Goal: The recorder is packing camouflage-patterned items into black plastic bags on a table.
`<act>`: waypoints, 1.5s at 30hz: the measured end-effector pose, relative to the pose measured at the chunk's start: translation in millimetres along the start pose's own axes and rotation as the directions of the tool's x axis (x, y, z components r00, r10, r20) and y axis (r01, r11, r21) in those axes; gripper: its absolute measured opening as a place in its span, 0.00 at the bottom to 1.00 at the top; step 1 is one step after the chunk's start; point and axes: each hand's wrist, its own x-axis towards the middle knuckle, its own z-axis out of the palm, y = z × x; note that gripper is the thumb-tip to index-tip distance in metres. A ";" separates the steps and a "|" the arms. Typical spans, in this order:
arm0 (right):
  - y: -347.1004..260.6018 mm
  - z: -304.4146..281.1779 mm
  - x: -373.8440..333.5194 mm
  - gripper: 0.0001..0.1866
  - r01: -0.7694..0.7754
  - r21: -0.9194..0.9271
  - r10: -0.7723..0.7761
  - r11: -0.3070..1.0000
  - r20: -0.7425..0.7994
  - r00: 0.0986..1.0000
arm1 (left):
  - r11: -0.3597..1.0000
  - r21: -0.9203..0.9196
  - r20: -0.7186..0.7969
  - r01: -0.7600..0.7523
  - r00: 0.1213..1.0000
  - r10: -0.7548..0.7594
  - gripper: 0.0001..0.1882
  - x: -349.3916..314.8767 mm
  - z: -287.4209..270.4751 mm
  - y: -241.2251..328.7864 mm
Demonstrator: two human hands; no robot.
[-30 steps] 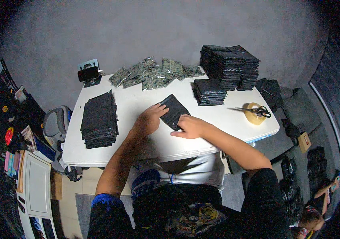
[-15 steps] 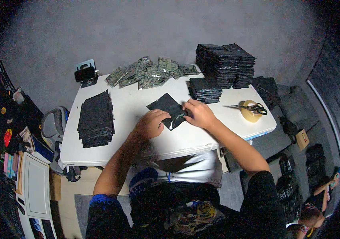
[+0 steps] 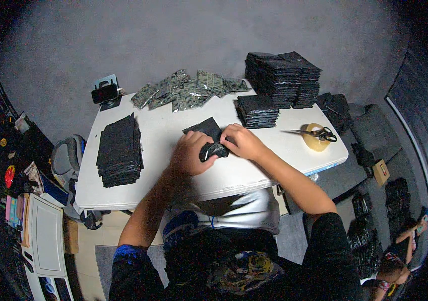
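A small black plastic pouch point(image 3: 205, 128) lies at an angle on the white table point(image 3: 166, 123) in front of me. My left hand point(image 3: 189, 150) grips its near left side, thumb below and fingers curled over the top. From the right, the fingertips of my right hand point(image 3: 243, 143) pinch its right edge. The near part of the pouch is crumpled and shiny between the hands, while its far corner lies flat. To the left is a stack of flat black pouches point(image 3: 119, 150). Behind my right hand sits a low stack of shiny black packets point(image 3: 258, 111).
Camouflage-patterned packets point(image 3: 189, 93) in clear plastic lie along the back. A tall black stack point(image 3: 279, 80) stands back right. Scissors point(image 3: 319, 132) rest on a tape roll point(image 3: 316, 143). A phone point(image 3: 105, 94) stands at the back left corner. Another person's limbs point(image 3: 399, 256) show at lower right.
My left hand has moved slightly up and right over the pouch, and my right hand slightly left. The pouch's near edge has been folded or bunched up between them.
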 end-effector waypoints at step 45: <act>-30.6 -11.5 -29.7 0.08 0.272 -0.316 -0.258 0.909 0.087 0.962 | 0.997 0.013 0.138 0.072 0.988 -0.073 0.07 -30.2 -16.9 -21.9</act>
